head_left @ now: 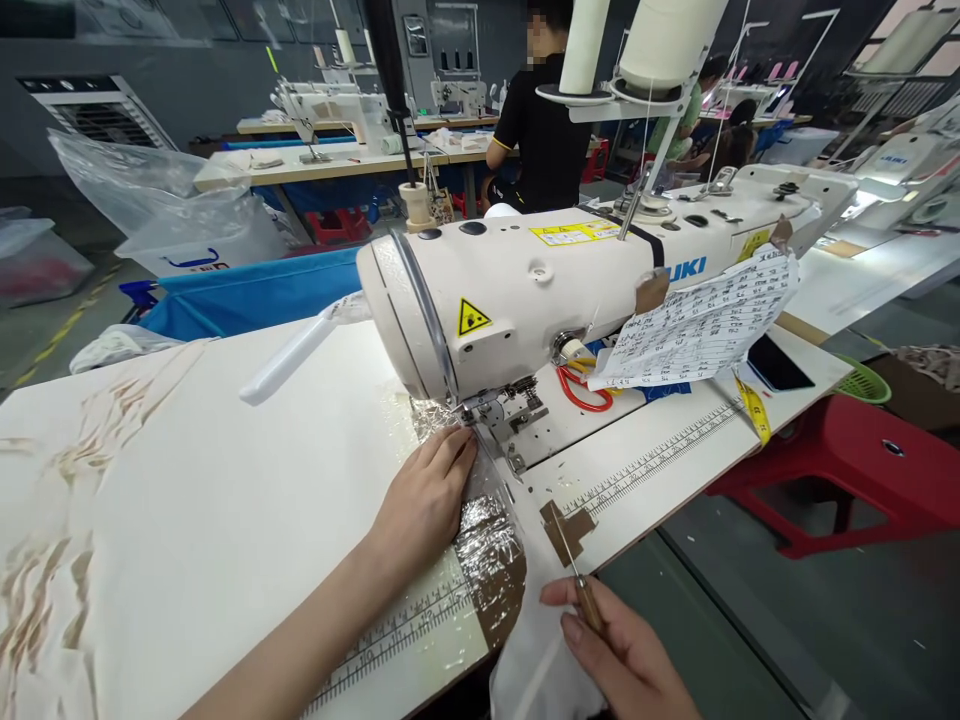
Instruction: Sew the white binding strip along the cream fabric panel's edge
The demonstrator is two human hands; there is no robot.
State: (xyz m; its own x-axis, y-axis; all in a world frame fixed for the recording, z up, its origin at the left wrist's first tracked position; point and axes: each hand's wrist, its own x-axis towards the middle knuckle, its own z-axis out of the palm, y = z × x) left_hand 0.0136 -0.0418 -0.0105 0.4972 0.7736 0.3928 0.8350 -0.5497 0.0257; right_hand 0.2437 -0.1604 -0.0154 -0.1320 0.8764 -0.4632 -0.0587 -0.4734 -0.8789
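Note:
My left hand lies palm down beside the needle area of a white sewing machine. Its fingers rest flat, close together, on a strip of white cloth at the presser foot. The cloth runs from there over the table's front edge. In my right hand is an awl with a wooden handle, its thin metal shaft pointing up over a brown tape patch. Shiny clear tape covers the table between the hands. The needle tip is hard to make out.
Red-handled scissors, a handwritten sheet, a phone and a yellow tape measure are to the right. Pale cloth pieces lie at left. A red stool stands beside the table; a person sits behind.

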